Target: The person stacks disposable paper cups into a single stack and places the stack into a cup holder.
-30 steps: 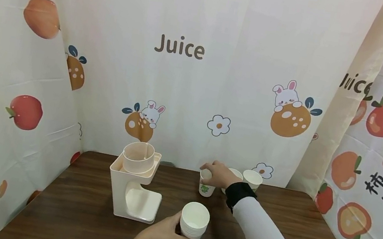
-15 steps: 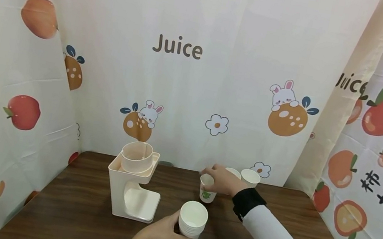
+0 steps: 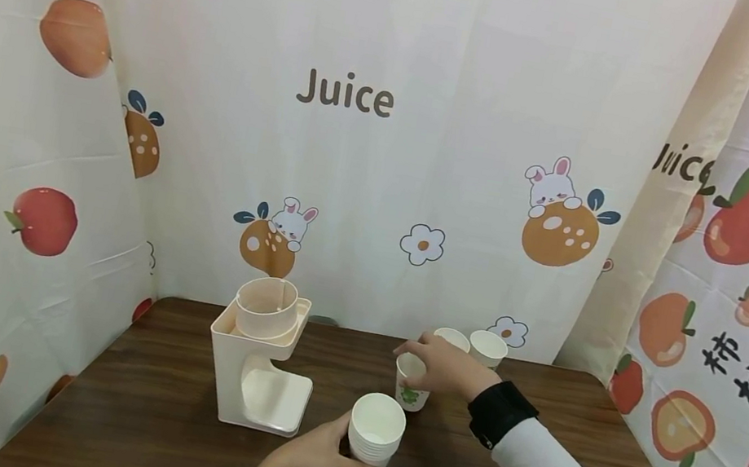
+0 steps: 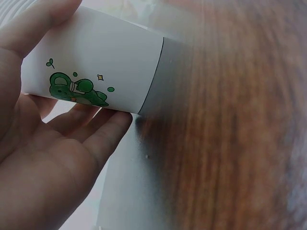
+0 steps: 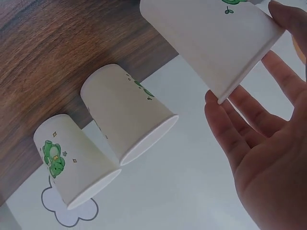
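My left hand (image 3: 314,453) grips a stack of white paper cups (image 3: 378,424) standing near the front of the table. In the left wrist view, thumb and fingers wrap the lowest cup (image 4: 110,52), which bears a green cartoon print. Farther back, my right hand (image 3: 455,367) holds a single paper cup (image 3: 409,384) by its rim. The right wrist view shows this cup (image 5: 216,43) with the thumb on one side of the rim and fingers on the other. Two more paper cups, one (image 5: 127,112) beside the other (image 5: 72,158), stand behind that hand.
Left of the cup stack stands a cream-coloured machine (image 3: 239,376) with a round open top and a flat base plate. The dark wooden table (image 3: 154,395) ends at a printed fabric backdrop (image 3: 368,183), with more fabric at both sides.
My right hand has drawn its paper cup toward me and slightly right, away from the two rear cups. The left hand stays in place on the stack.
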Motion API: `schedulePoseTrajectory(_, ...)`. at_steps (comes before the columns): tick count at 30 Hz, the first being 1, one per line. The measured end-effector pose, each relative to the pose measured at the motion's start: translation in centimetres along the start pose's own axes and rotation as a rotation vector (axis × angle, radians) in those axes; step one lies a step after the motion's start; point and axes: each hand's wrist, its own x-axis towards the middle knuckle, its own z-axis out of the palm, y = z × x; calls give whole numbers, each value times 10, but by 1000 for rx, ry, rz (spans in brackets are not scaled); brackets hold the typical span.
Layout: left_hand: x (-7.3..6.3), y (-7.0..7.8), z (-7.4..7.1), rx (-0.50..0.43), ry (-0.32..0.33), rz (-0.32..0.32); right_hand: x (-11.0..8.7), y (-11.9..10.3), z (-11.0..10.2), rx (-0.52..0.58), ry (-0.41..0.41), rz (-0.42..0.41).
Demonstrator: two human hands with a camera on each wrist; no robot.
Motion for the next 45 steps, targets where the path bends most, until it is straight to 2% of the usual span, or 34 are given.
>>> schedulePoseTrajectory(5, 0, 1, 0, 8, 2, 3, -10, -1, -5, -6, 13, -11)
schedulePoseTrajectory(23, 0, 0, 1, 16, 15, 14, -47, -15, -40, 76, 98, -89)
schedulePoseTrajectory(31, 0, 0, 0, 19, 18, 23, -61, -24, -54, 41, 163, -141)
schedulePoseTrajectory(45, 0, -1, 1, 7, 5, 22, -78, -47, -70, 28, 198, -223)
